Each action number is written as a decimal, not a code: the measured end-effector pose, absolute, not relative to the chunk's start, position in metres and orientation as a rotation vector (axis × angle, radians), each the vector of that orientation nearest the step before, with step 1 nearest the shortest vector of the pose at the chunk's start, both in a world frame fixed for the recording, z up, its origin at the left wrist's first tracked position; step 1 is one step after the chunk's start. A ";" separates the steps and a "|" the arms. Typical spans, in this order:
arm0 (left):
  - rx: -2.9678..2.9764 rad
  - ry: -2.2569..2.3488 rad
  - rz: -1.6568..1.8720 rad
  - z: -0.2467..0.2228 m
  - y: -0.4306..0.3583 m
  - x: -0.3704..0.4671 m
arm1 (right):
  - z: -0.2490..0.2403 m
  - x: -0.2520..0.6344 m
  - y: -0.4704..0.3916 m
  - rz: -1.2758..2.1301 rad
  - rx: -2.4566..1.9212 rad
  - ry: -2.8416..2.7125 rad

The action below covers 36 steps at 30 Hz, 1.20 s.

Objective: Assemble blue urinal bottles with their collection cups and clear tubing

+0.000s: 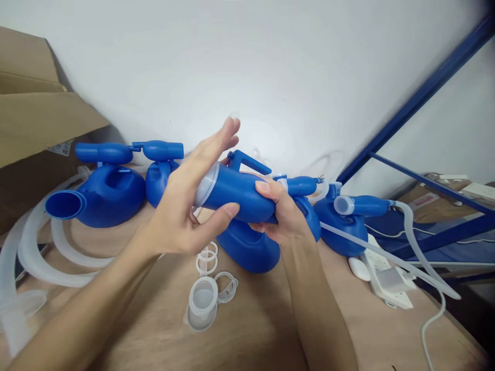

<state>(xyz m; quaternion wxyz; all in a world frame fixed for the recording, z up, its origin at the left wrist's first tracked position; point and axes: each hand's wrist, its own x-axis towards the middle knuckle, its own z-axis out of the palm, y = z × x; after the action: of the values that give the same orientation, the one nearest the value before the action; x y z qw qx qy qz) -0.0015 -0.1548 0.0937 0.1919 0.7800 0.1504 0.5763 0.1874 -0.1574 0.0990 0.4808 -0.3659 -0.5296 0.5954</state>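
A blue plastic tube-shaped part (243, 195) lies across the middle of the view, a translucent ring (207, 184) around its left end. My right hand (284, 211) is wrapped round its right end, thumb on top. My left hand (189, 190) is at the ringed end, palm against it, with thumb and fingers spread apart. Just below and behind the part is a blue bottle (251, 247) with a handle (253, 161). Translucent caps (203, 296) and rings (207, 257) lie on the wooden table (247, 319) in front.
Blue bottles (112, 196) stand at the left beside coiled translucent hoses (58, 273) and a cardboard box (42, 118). Another blue bottle (344, 232) stands at the right, near a white power strip (390, 288) and a blue metal frame (417, 98).
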 end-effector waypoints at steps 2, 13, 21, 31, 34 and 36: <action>2.209 0.382 1.629 0.092 -0.149 -0.002 | 0.098 0.186 -0.156 1.476 -0.857 -1.258; 2.025 0.705 1.955 0.094 -0.145 0.007 | 0.083 0.177 -0.155 1.181 -0.734 -1.384; 1.840 0.992 1.966 0.099 -0.155 0.014 | 0.083 0.176 -0.155 0.709 -0.756 -1.558; 1.709 0.920 1.707 0.101 -0.138 0.003 | 0.087 0.183 -0.147 0.747 -0.815 -1.648; 1.734 0.854 1.596 0.105 -0.136 -0.007 | 0.091 0.190 -0.149 0.809 -0.834 -1.716; 1.750 0.869 1.600 0.106 -0.134 -0.011 | 0.092 0.191 -0.151 0.809 -0.836 -1.756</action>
<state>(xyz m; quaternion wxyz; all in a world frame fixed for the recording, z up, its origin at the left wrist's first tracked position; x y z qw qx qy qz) -0.0114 -0.1343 0.1062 0.3033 0.6605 0.3278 0.6036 0.1906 -0.1512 0.0921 0.4950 -0.3450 -0.7243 0.3336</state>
